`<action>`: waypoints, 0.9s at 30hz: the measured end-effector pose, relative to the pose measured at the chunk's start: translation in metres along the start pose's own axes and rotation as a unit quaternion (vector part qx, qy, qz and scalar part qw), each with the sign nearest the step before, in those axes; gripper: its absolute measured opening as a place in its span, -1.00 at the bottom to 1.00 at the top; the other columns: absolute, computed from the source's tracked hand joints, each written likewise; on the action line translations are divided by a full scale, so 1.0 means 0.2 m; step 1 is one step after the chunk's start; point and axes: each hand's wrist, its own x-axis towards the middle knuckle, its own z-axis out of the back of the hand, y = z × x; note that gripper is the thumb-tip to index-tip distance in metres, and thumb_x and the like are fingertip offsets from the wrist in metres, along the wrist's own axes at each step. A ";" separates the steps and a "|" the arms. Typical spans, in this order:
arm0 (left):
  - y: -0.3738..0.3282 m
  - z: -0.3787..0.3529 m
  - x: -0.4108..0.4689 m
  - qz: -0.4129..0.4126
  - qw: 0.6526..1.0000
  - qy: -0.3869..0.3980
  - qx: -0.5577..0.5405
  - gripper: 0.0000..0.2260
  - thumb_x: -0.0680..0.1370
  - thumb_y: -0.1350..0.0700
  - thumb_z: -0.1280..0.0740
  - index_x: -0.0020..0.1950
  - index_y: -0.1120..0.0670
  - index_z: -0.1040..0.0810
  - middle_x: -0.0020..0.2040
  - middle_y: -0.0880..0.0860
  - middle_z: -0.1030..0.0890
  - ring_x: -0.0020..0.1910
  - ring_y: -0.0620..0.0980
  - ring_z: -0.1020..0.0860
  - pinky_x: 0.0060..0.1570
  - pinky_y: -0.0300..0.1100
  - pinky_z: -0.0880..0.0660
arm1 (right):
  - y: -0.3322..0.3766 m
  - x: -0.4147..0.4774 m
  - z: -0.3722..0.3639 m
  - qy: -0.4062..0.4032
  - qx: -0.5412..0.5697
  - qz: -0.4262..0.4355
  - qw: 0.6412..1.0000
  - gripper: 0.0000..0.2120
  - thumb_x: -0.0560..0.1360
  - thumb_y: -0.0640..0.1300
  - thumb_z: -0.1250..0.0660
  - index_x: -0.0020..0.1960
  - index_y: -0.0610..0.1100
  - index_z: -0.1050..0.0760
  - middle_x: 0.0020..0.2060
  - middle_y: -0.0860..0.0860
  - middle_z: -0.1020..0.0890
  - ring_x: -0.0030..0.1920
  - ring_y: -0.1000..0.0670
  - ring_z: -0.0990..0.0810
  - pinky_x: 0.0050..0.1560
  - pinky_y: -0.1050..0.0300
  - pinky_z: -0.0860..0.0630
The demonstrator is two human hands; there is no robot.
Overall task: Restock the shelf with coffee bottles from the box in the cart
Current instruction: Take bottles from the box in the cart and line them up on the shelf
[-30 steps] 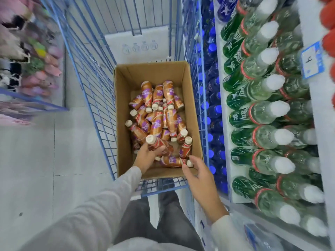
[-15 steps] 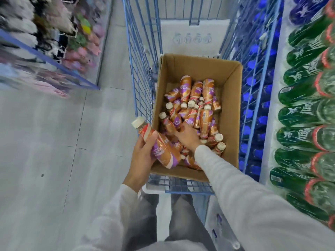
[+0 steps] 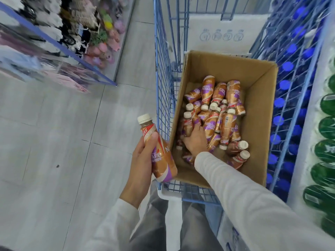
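An open cardboard box (image 3: 261, 98) stands in a blue wire cart (image 3: 164, 84) and holds several brown-and-purple coffee bottles (image 3: 226, 124) lying in a heap. My left hand (image 3: 143, 160) is outside the cart's near left corner, closed around one coffee bottle (image 3: 159, 156) held almost upright, white cap up. My right hand (image 3: 194, 139) reaches down into the box on its left side, fingers wrapped around another coffee bottle (image 3: 187, 125) in the pile.
Shelf on the right carries green bottles (image 3: 324, 151) lying cap-out, with blue-capped bottles (image 3: 288, 105) behind the cart's wire side. A white carton (image 3: 223, 33) stands beyond the box. A display of soft goods (image 3: 76, 33) lines the left; grey tiled floor (image 3: 72, 142) lies between.
My left hand has lifted a bottle out of the box to the cart's left. My right hand has moved from the box's near edge into the pile and closed on a bottle.
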 end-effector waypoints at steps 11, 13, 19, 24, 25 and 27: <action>-0.21 -0.05 -0.32 -0.015 0.987 0.158 0.036 -0.57 0.44 -0.23 -0.37 0.22 -0.05 -0.59 0.05 0.10 -0.71 0.01 0.09 -0.70 0.10 0.08 -0.64 | 0.07 -0.85 0.40 -0.092 0.351 -0.059 0.930 -0.24 0.37 -0.05 -0.57 0.42 -0.06 -0.22 0.21 -0.03 -0.49 0.06 0.07 -0.56 -0.29 0.46 -0.50; -0.24 -0.07 -0.41 -0.017 0.976 0.211 0.053 -0.53 0.45 -0.21 -0.40 0.30 -0.04 -0.58 0.12 0.12 -0.70 0.11 0.16 -0.68 0.18 0.15 -0.59 | 0.08 -1.04 0.45 -0.107 0.422 -0.066 0.898 -0.28 0.44 -0.09 -0.52 0.42 -0.07 -0.15 0.14 -0.01 -0.52 -0.01 0.11 -0.55 -0.29 0.41 -0.50; -0.23 -0.14 -0.66 -0.029 0.927 0.365 0.083 -0.51 0.46 -0.16 -0.49 0.36 -0.05 -0.59 0.28 0.13 -0.64 0.28 0.19 -0.59 0.34 0.23 -0.46 | 0.09 -1.57 0.57 -0.278 0.508 -0.056 0.814 -0.42 0.37 0.17 -0.54 0.25 0.08 -0.34 0.02 0.17 -0.63 -0.03 0.13 -0.64 0.11 0.00 -0.60; -0.18 -0.26 -0.98 0.005 0.873 0.468 0.137 -0.35 0.28 -0.19 -0.62 0.24 0.12 -0.59 0.09 0.28 -0.59 0.01 0.29 -0.58 0.16 0.46 -0.47 | 0.03 -2.06 0.67 -0.408 0.546 -0.041 0.730 -0.66 0.42 0.00 -0.57 0.07 0.03 -0.48 -0.16 0.07 -0.68 -0.24 0.13 -0.67 -0.19 0.17 -0.60; -0.16 -0.28 -1.06 0.003 0.862 0.484 0.149 -0.39 0.28 -0.18 -0.60 0.21 0.10 -0.59 -0.01 0.26 -0.59 -0.09 0.22 -0.60 0.05 0.33 -0.56 | 0.01 -2.16 0.69 -0.429 0.556 -0.039 0.711 -0.66 0.42 -0.03 -0.58 0.06 0.05 -0.46 -0.18 0.06 -0.67 -0.28 0.13 -0.67 -0.27 0.19 -0.59; -0.11 -0.32 -1.21 -0.005 0.836 0.522 0.170 -0.56 0.41 -0.15 -0.52 0.14 0.09 -0.58 -0.15 0.18 -0.61 -0.23 0.12 -0.61 -0.09 0.09 -0.59 | -0.04 -2.36 0.71 -0.458 0.566 -0.041 0.684 -0.58 0.37 0.05 -0.61 0.08 0.12 -0.45 -0.19 0.07 -0.67 -0.24 0.05 -0.70 -0.26 0.04 -0.67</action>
